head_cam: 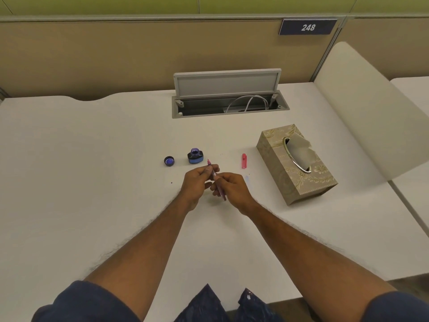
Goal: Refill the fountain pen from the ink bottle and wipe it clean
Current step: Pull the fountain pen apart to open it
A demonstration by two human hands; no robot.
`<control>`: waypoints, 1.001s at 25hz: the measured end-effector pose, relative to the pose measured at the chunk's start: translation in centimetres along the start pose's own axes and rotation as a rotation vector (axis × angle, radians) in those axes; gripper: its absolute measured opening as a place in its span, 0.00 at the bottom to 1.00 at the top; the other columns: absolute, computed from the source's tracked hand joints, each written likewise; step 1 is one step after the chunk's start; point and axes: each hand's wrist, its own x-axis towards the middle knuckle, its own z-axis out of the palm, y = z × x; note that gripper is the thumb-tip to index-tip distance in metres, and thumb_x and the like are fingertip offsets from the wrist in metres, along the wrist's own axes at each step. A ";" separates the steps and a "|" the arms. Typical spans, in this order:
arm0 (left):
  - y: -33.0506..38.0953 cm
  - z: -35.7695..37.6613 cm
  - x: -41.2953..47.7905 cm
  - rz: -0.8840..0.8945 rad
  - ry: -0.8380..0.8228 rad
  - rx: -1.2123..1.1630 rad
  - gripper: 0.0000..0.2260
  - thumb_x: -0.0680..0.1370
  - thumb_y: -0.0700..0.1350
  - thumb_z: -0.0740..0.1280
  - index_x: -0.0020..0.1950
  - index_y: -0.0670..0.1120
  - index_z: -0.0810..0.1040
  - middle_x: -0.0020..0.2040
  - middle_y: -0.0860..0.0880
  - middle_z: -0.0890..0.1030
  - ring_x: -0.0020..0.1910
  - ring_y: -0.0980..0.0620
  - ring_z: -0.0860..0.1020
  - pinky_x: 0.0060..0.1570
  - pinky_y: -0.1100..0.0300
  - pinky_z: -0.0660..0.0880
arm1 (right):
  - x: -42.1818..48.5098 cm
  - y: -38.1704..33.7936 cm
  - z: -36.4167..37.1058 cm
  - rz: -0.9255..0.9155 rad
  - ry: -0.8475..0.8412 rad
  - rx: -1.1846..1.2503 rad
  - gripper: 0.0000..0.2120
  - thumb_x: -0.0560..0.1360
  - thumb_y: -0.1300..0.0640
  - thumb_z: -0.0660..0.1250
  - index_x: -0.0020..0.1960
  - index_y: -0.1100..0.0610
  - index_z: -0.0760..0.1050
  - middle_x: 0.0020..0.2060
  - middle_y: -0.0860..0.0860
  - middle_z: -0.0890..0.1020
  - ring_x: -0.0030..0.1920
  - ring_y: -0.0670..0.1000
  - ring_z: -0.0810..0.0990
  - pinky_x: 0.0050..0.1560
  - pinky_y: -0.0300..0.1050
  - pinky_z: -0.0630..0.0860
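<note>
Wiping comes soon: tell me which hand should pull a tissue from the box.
Right. The tissue box lies nearer the right hand; the left hand sits nearer the open ink bottle. Both hold the pen, so the left could probably keep it.

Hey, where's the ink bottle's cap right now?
In the head view, the cap lies on the table just left of the open ink bottle, apart from it, beyond the left hand.
</note>
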 end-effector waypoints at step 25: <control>1.2 0.4 -1.2 0.128 0.088 0.032 0.10 0.80 0.46 0.62 0.49 0.47 0.84 0.48 0.53 0.84 0.49 0.55 0.80 0.49 0.62 0.75 | -1.6 -1.5 0.1 0.091 -0.010 0.227 0.12 0.80 0.54 0.61 0.52 0.62 0.78 0.42 0.58 0.84 0.37 0.53 0.81 0.45 0.47 0.81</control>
